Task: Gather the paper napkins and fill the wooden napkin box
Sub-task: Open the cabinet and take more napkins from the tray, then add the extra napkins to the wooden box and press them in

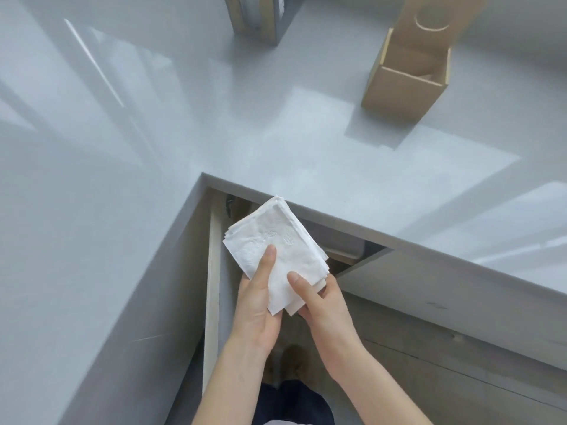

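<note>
Fingers (270, 256) of left hand (260, 302) and right hand (322, 302) closed on stack of napkins (276, 240), thumbs on top, rest beneath; likely squaring loose edges before loading. Held low, near inner corner of desk (276, 133), over open drawer (343, 256). Wooden napkin box (405, 87) far right on desk, well apart, upright, top open, apparently unfilled.

No text, label, brand or number can be read anywhere. The white embossed paper napkins (276, 250) under the thumbs carry only a faint raised pattern, and the tall light wooden box (408, 72), well beyond the hands, bears only a curved cut-out.
</note>
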`<state>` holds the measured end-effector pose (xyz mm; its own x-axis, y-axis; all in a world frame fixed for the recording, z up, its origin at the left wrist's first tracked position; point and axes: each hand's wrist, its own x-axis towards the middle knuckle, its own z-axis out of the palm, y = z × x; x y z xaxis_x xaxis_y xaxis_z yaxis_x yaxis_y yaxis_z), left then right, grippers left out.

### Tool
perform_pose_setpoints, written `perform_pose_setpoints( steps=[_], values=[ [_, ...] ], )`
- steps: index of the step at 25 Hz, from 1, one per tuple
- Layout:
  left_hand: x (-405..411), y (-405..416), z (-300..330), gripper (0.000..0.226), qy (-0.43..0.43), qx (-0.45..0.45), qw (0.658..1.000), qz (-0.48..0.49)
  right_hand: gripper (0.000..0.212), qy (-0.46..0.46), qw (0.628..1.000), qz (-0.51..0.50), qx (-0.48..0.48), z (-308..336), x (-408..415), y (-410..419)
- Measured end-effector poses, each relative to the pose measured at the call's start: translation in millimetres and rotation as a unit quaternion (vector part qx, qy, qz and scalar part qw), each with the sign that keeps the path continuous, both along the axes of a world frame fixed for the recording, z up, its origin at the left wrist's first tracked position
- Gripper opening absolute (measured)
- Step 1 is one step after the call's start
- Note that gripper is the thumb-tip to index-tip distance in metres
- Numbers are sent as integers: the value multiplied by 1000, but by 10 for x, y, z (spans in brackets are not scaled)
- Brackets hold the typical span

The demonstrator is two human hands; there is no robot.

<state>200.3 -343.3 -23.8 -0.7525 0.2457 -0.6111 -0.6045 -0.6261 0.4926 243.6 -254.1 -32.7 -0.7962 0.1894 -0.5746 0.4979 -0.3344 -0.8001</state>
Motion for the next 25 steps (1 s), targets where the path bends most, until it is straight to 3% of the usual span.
perform_pose_setpoints(
  steps=[3, 6, 11, 14, 18, 22, 25],
  values=[
    [-16, -56, 277, 54, 60, 6, 998, -1, 41, 61, 993, -48, -92, 339, -32, -142],
    [-65, -64, 532, 41, 154, -28, 986, -57, 41, 111, 984, -63, -126, 529, -73, -134],
    [-302, 95, 873, 57, 257, -49, 952, -160, 69, 168, 973, -84, -133, 796, -240, 114],
    [-470, 311, 1007, 63, 291, -42, 934, -204, 46, 205, 965, -88, -135, 874, -390, 412],
    [-757, 725, 1154, 66, 349, -122, 897, -242, 49, 226, 965, -76, -105, 969, -674, 900],
    [-1110, 1160, 1322, 39, 381, -161, 880, -236, 35, 250, 956, -67, -139, 1055, -973, 1427],
    [-1326, 1477, 1428, 37, 393, -169, 870, -243, 39, 272, 950, -52, -142, 1101, -1165, 1780]
  ],
)
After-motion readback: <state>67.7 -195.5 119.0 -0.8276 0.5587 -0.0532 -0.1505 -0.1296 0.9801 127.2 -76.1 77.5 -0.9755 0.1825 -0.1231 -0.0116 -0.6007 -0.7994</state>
